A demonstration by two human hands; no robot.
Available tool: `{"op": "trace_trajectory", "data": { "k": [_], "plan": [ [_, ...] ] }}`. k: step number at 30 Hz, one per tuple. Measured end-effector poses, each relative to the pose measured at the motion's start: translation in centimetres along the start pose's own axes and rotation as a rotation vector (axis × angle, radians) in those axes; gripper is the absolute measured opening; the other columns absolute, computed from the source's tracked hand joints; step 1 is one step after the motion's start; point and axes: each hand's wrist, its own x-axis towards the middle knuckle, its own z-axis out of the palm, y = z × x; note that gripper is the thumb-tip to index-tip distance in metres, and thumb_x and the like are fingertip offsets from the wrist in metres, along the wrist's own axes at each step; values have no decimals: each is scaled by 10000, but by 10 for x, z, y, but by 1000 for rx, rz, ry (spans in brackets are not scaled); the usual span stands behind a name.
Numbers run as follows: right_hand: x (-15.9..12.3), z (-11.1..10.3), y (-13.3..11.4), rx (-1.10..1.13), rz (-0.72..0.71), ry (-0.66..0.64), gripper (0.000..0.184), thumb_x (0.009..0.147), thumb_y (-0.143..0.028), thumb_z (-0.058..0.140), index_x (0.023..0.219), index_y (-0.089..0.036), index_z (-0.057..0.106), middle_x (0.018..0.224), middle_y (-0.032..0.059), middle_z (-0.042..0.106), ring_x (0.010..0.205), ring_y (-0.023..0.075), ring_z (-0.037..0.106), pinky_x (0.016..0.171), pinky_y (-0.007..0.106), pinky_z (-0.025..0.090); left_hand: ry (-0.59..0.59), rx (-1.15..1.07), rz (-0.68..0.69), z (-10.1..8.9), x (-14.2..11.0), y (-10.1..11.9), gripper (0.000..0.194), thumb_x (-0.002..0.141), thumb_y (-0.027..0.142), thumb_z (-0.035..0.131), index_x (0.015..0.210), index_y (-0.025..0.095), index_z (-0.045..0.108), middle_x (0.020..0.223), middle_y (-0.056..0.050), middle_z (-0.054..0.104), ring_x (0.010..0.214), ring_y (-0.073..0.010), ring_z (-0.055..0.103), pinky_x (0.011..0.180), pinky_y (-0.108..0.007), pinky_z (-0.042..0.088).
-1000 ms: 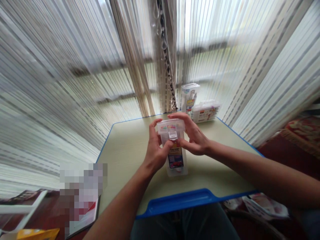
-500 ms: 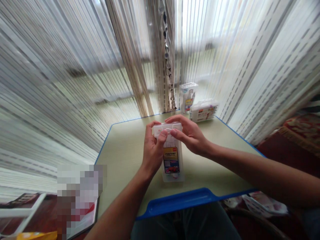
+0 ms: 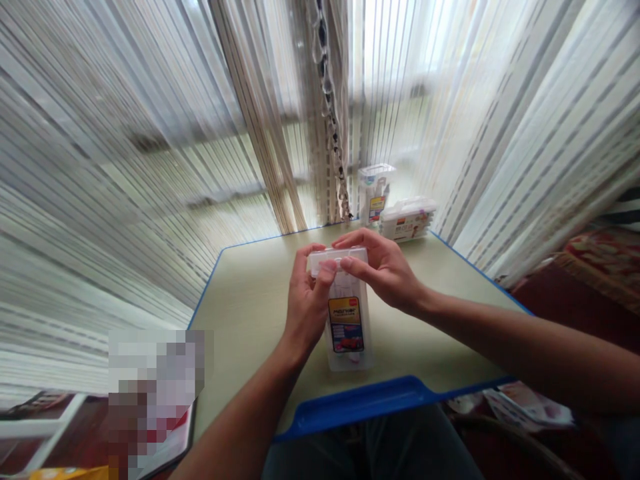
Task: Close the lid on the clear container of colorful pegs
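A clear plastic marker case [image 3: 349,327] with a yellow and dark label stands upright on the desk, close to its front edge. My left hand [image 3: 309,293] grips the left side of the white lid [image 3: 353,253], thumb on its front catch. From the right, my right hand [image 3: 383,270] closes over the same lid, its thumb pressed beside the left one and its fingers along the top. The lid sits flat on the case. What the case holds is hard to make out through the plastic.
The pale desk [image 3: 250,293] has a blue rim and a blue front tray [image 3: 357,405]. At the far right corner stand another clear case [image 3: 376,193] and a white handled box [image 3: 407,220]. String curtains [image 3: 150,167] hang behind. A white basket [image 3: 530,407] lies below right.
The case has shifted slightly toward me and to the right in view. The lid's front catch, raised before, now looks flatter under my thumbs. Both hands keep their hold.
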Motion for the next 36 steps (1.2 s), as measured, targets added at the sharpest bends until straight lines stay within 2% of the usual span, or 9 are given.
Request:
{"op": "trace_trajectory", "data": {
  "k": [6, 15, 19, 23, 27, 30, 36],
  "plan": [
    [0, 1, -6, -9, 8, 26, 231, 804, -377, 772, 910, -197, 673, 945, 51, 680, 846, 190, 634, 594, 263, 517, 11, 6, 59, 1, 0, -1, 317, 874, 449, 665, 1055, 229, 526, 713, 49, 605, 560, -96, 566, 509, -183, 440],
    [0, 2, -8, -33, 61, 32, 283, 784, -407, 784, 898, -184, 653, 902, 45, 667, 782, 172, 617, 585, 267, 486, 9, 25, 65, 1, -1, 0, 300, 884, 445, 626, 1067, 225, 535, 735, 34, 621, 562, -105, 566, 503, -192, 438],
    [1, 3, -8, -85, 31, 67, 281, 783, -408, 790, 864, -180, 649, 873, 42, 672, 771, 172, 619, 668, 304, 500, -20, 123, 65, -2, -1, 1, 316, 915, 494, 576, 1087, 230, 554, 772, 17, 629, 589, -113, 557, 509, -197, 432],
    [1, 1, -6, -131, -46, -11, 188, 874, -365, 676, 920, -186, 644, 1008, 72, 673, 936, 212, 635, 813, 362, 501, -25, 294, 73, -7, 1, -1, 347, 927, 525, 563, 1116, 234, 583, 845, -8, 643, 648, -119, 552, 553, -207, 434],
    [-3, -2, -2, -135, -60, -95, 228, 912, -360, 580, 1057, -185, 607, 1109, 86, 634, 1044, 235, 603, 911, 411, 474, -48, 311, 97, -8, 2, 0, 321, 916, 506, 587, 1042, 211, 600, 770, 9, 595, 631, -115, 513, 541, -206, 404],
    [-5, -2, -1, -133, -58, -116, 265, 922, -364, 563, 1120, -187, 580, 1111, 82, 618, 1068, 240, 590, 923, 417, 473, -41, 239, 100, -6, 1, 3, 284, 909, 471, 598, 983, 196, 597, 722, 23, 563, 602, -106, 486, 523, -200, 390],
    [-5, 2, -4, -103, -4, -113, 240, 932, -373, 608, 1068, -176, 591, 1075, 84, 636, 993, 209, 624, 854, 362, 509, -32, 169, 104, -6, 1, 1, 243, 917, 430, 579, 982, 196, 591, 767, 14, 613, 634, -105, 528, 546, -193, 411]
  ]
}}
